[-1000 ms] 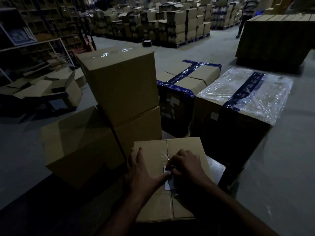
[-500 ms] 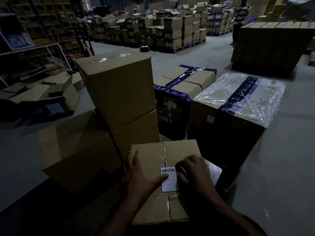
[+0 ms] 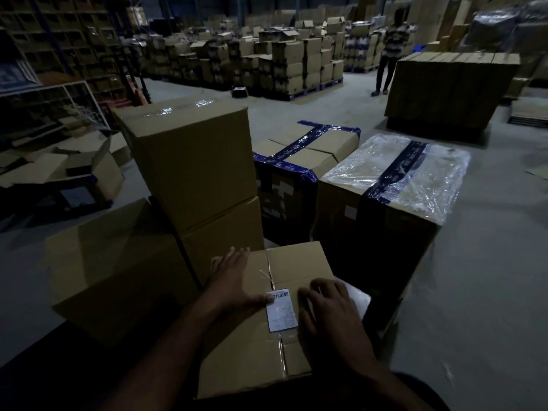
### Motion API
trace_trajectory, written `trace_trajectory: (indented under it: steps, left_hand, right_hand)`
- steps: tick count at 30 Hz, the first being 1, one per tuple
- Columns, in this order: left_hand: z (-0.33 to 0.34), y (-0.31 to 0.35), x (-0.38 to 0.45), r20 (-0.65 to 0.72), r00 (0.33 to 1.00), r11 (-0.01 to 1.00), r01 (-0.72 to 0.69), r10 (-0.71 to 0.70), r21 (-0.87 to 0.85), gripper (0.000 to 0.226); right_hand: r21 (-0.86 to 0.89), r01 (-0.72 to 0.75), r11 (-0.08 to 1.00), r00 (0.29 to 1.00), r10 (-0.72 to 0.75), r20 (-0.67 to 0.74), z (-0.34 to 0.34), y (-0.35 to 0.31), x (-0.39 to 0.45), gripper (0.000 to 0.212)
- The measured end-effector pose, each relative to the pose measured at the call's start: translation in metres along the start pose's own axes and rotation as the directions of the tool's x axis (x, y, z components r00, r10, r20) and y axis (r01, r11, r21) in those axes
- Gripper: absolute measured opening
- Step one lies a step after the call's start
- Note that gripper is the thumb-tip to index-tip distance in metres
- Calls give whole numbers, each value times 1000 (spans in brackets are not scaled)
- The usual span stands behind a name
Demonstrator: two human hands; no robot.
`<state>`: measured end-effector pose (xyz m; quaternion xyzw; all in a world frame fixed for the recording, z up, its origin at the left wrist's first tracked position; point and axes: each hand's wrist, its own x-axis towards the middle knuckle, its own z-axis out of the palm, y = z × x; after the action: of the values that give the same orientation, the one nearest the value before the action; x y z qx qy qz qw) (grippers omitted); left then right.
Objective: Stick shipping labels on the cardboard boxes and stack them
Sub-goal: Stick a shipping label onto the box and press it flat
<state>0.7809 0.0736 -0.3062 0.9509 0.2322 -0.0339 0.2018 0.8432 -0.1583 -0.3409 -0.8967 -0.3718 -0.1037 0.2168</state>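
Observation:
A small cardboard box (image 3: 299,268) lies right in front of me, its taped seam running away from me. A white shipping label (image 3: 281,310) with a barcode lies flat across that seam. My left hand (image 3: 234,280) rests flat on the box's left half, thumb touching the label's left edge. My right hand (image 3: 332,310) lies on the right half, fingers loosely bent beside the label's right edge, holding nothing. Two plain boxes stand stacked just beyond, the top box (image 3: 189,161) above the lower box (image 3: 225,229).
A tilted carton (image 3: 112,268) leans at the left. Behind are a blue-taped box (image 3: 308,149) and a plastic-wrapped box (image 3: 394,179). Flattened cartons (image 3: 56,170) lie far left. A person (image 3: 391,48) stands by a tall pallet stack (image 3: 450,87). Grey floor (image 3: 489,262) spreads on the right.
The label, earlier pinched at its top by both hands, now lies stuck flat on the seam. My right hand slid off it to the right; my left hand stretched forward.

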Motion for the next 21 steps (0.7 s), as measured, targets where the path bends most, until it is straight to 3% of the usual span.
trace_trajectory:
  steps: [3, 6, 10, 14, 18, 21]
  left_hand:
    - [-1, -2, -5, -5, 994, 994, 107, -107, 12, 139]
    - [0, -1, -18, -76, 980, 983, 185, -183, 17, 143]
    - [17, 2, -44, -231, 938, 961, 273, -258, 35, 149]
    - [31, 1, -62, -323, 908, 958, 288, -267, 17, 147]
    - [36, 1, -65, -379, 890, 958, 286, -254, 29, 144]
    - [37, 0, -64, -391, 887, 959, 280, -246, 32, 143]
  right_hand:
    - [13, 112, 994, 990, -113, 79, -9, 10, 18, 37]
    - [46, 217, 975, 942, -221, 252, -17, 21, 36, 49]
    - [86, 275, 958, 895, -287, 341, -13, 33, 57, 40]
    - [126, 209, 970, 939, -235, 252, -5, 22, 55, 30]
    - [146, 65, 987, 994, -77, 76, 4, -10, 27, 39]
    - [141, 2, 990, 997, -13, 80, 6, -21, 17, 37]
